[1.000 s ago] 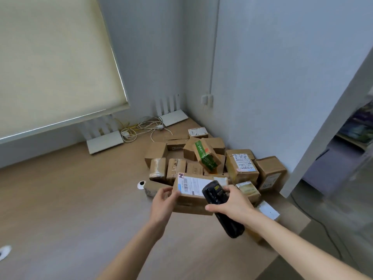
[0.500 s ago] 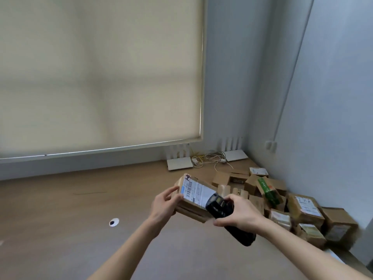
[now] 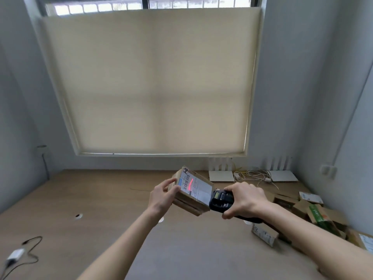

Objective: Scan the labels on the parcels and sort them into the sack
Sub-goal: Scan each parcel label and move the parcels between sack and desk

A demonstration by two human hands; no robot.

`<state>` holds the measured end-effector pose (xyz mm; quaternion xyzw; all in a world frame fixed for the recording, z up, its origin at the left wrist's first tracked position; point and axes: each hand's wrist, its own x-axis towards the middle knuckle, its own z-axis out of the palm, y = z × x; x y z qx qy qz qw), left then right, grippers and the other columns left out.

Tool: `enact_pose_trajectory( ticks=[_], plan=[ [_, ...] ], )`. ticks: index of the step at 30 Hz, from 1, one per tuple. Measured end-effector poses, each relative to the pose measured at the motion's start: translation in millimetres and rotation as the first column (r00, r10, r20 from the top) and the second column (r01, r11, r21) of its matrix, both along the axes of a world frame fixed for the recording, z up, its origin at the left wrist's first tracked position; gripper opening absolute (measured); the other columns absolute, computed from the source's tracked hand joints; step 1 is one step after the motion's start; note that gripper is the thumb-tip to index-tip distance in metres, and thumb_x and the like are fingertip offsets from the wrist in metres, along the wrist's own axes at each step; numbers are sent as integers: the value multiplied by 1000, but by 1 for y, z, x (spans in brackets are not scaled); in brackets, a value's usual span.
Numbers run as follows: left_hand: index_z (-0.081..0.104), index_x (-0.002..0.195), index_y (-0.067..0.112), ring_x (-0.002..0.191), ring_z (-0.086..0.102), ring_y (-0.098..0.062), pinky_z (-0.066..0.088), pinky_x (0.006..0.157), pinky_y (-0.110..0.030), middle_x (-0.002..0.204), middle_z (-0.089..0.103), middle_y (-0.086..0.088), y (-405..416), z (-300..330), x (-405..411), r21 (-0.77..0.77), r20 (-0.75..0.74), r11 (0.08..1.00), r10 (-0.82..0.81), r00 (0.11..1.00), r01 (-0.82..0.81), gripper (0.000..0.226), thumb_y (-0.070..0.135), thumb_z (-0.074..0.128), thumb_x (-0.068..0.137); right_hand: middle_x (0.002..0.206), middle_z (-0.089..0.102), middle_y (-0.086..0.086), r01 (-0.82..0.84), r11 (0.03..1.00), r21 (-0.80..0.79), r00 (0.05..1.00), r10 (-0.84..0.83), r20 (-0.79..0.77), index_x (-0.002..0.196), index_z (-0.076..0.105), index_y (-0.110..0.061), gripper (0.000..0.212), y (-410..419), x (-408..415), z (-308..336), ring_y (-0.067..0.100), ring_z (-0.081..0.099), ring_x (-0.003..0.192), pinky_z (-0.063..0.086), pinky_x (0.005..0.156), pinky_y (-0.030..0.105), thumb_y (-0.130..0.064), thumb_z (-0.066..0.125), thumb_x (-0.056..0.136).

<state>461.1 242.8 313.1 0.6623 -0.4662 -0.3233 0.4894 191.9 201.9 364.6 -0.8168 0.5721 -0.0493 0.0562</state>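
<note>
A brown cardboard parcel is held up above the wooden desk, tilted so that its white label faces the person. It is gripped at its left end by the left hand, with the fingers curled round the edge and the thumb laid near the label's corner. A black handheld scanner is clasped in the right hand, its head set just beside the right edge of the parcel and pointed across the label. A red streak of light is seen on the label, beside the barcode, so the scan of this parcel is judged to be in hand and not yet shown as finished.

Much of the task is left. A pile of further parcels is seen at the right of the desk, by the wall, and one small box lies apart from it, near the right forearm. None of these is being handled. No sack is seen anywhere in the view, so how many parcels have already been sorted cannot be told, and where the held parcel is to be dropped cannot be told either.

The readout on the scanner is probably lit, but it is too small and blurred to be read, so a completed scan cannot be confirmed from it. Once the label is read, the parcel is still to be carried to the sack.
</note>
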Motion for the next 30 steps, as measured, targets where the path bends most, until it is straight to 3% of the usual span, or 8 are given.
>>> enact_pose_trajectory(
  ticks=[10, 14, 17, 21, 23, 27, 30],
  plan=[
    [66, 95, 64, 101, 69, -18, 58, 91, -47, 104, 75, 1, 36, 14, 21, -37, -7, 992, 117, 993, -118, 32, 59, 64, 64, 89, 71, -11, -83, 993, -86, 996, 84, 6, 102, 71, -36, 56, 14, 24, 23, 17, 64, 86, 41, 65, 28, -60, 83, 53],
    [65, 92, 66, 106, 68, -18, 58, 92, -46, 107, 74, 1, 50, 17, 24, -49, -7, 986, 161, 987, -161, 29, 59, 64, 63, 88, 72, -11, -119, 989, -89, 993, 120, 9, 100, 71, -36, 56, 19, 32, 24, 18, 66, 86, 46, 68, 28, -59, 83, 50],
    [64, 92, 67, 107, 67, -18, 57, 93, -47, 108, 74, 0, 61, 17, 28, -53, -17, 982, 182, 983, -183, 29, 60, 64, 64, 87, 72, -10, -147, 984, -97, 989, 149, 13, 95, 70, -34, 52, 24, 37, 25, 17, 66, 86, 41, 62, 27, -59, 83, 51],
    [66, 102, 59, 104, 68, -19, 61, 86, -46, 110, 73, -3, 78, 19, 33, -49, -60, 976, 208, 976, -211, 39, 60, 63, 63, 92, 72, -10, -187, 978, -97, 981, 191, 34, 104, 70, -34, 59, 32, 46, 25, 16, 67, 87, 40, 62, 26, -60, 84, 53],
    [65, 112, 49, 101, 69, -22, 62, 81, -45, 111, 71, -8, 91, 22, 31, -59, -110, 973, 214, 971, -221, 51, 57, 65, 62, 95, 73, -12, -195, 980, -46, 975, 199, 95, 108, 69, -36, 62, 33, 54, 22, 16, 68, 90, 47, 68, 28, -61, 83, 53],
    [53, 136, 34, 100, 68, -24, 62, 76, -38, 113, 68, -16, 120, 19, 42, -65, -253, 962, 243, 936, -267, 48, 31, 68, 91, 85, 75, -12, -249, 959, 135, 916, 188, 354, 96, 71, -35, 59, 41, 84, 13, 12, 71, 84, 59, 77, 32, -65, 81, 46],
    [41, 147, 38, 101, 70, -25, 62, 81, -42, 117, 67, -12, 152, 17, 70, -49, -347, 946, 284, 894, -319, 61, 27, 67, 92, 84, 78, -3, -381, 892, 243, 826, 210, 523, 93, 76, -28, 41, 60, 126, 7, 14, 75, 81, 59, 77, 31, -48, 89, 59]
  ],
)
